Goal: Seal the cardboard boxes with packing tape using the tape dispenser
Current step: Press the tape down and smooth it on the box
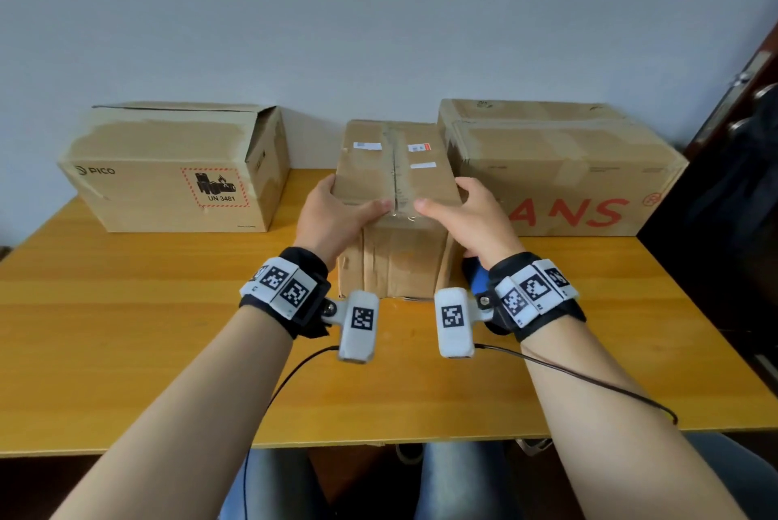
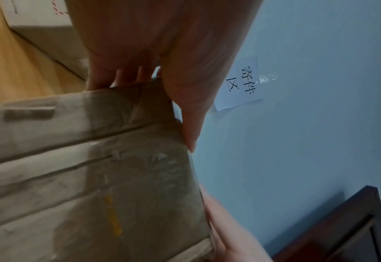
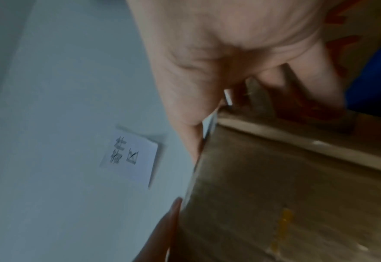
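Note:
A small brown cardboard box [image 1: 395, 178] with old tape along its top seam stands at the middle of the table. My left hand [image 1: 345, 210] grips its left top edge and my right hand [image 1: 456, 206] grips its right top edge, both thumbs lying on top near the seam. The left wrist view shows the box's front face [image 2: 84, 177], with the left hand's fingers [image 2: 126, 74] running down its far side. In the right wrist view, the right hand [image 3: 218, 44] wraps the box's corner [image 3: 285, 195]. A blue object [image 1: 475, 274], perhaps the tape dispenser, lies mostly hidden under my right wrist.
A PICO box [image 1: 168, 170] with a loose top flap stands at the back left. A larger box [image 1: 555, 166] with red letters stands at the back right, close to the middle box. The wooden table [image 1: 126, 330] meets a dark door [image 1: 724, 225] on the right. A paper sign [image 2: 241, 83] hangs on the wall.

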{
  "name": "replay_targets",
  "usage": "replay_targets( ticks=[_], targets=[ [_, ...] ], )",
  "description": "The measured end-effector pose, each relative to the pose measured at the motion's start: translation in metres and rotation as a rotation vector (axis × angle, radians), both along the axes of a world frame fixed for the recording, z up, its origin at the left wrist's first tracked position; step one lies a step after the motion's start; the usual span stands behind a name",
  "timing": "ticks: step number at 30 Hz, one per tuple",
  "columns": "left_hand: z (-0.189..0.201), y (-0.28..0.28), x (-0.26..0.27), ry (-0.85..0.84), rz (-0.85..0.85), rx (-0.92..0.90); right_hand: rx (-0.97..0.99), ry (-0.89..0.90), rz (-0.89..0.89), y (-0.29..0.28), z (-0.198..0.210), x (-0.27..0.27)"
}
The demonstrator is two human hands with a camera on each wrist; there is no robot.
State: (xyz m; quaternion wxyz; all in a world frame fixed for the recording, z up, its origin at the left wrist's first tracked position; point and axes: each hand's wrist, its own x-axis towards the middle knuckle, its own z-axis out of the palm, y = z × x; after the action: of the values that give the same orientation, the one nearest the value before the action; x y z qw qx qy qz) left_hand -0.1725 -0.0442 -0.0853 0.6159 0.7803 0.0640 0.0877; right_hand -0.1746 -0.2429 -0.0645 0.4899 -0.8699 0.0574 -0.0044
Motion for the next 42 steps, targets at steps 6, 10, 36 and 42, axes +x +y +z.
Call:
replay_targets(
  ticks=[6, 10, 36, 42],
  targets=[
    [-0.004, 0.008, -0.001, -0.021, -0.013, -0.036, 0.281, -0.106, -0.019, -0.014, -0.023, -0.007],
    [-0.004, 0.017, 0.002, -0.008, -0.003, -0.081, 0.375, -0.022, 0.003, -0.021, -0.023, -0.007],
    [-0.009, 0.014, 0.004, -0.078, 0.033, 0.047, 0.01, -0.157, -0.064, -0.024, -0.048, 0.002],
    [-0.008, 0.019, 0.0, -0.335, -0.033, 0.277, -0.103, -0.599, 0.081, -0.015, -0.001, -0.007]
  ],
)
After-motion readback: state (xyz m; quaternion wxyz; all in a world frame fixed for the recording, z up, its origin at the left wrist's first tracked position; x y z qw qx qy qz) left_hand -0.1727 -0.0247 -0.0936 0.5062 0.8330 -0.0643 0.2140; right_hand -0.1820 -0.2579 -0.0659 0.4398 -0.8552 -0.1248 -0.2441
